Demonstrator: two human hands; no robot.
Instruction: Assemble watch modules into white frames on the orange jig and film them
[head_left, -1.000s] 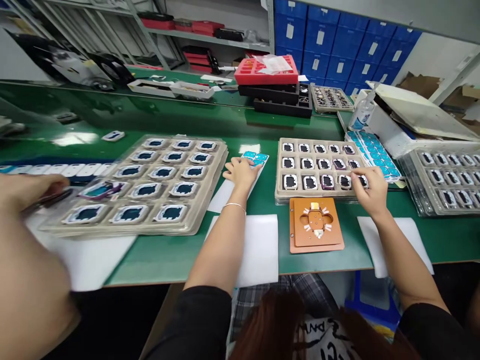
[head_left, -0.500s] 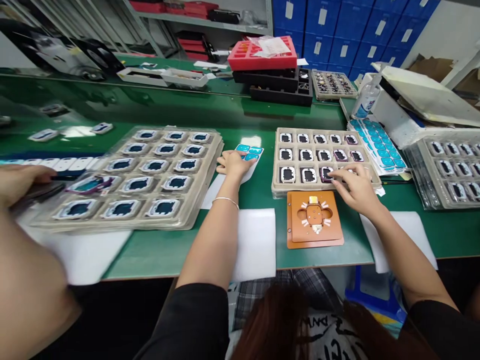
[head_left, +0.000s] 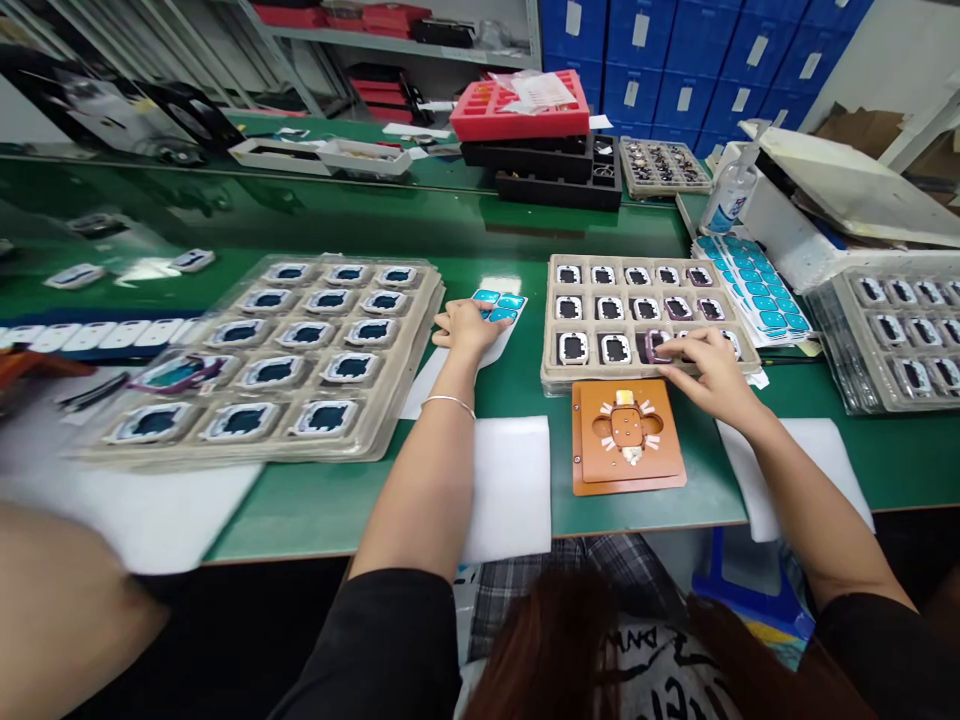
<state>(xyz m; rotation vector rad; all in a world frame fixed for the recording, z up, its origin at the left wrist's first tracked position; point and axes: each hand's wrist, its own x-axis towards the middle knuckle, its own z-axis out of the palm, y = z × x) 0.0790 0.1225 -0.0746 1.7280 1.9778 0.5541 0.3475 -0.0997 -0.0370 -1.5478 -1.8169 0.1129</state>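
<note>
My left hand (head_left: 463, 328) rests with bent fingers on the near left part of a sheet of glossy blue stickers (head_left: 511, 301); the thumb side is partly hidden. My right hand (head_left: 709, 372) pinches a purple-rimmed watch case (head_left: 651, 346) between thumb and fingers, in the front row of a beige compartment tray (head_left: 551, 372). White-rimmed cases with dark centres sit in the other compartments. Just in front of that tray lies an orange-brown fixture block (head_left: 592, 455) with a shaped recess and small pale pads.
A larger stacked tray of cases (head_left: 405, 400) stands at the left, beside a co-worker's blurred arm (head_left: 67, 600). White foam sheets (head_left: 514, 490) lie at the table edge. At right are more blue sticker sheets (head_left: 757, 290), a pump bottle (head_left: 731, 195) and stacked clear trays (head_left: 847, 350).
The purple-rimmed case in my right hand has tipped slightly in its compartment. My left hand stays almost still. The co-worker's hand at far left has pulled away from the tray.
</note>
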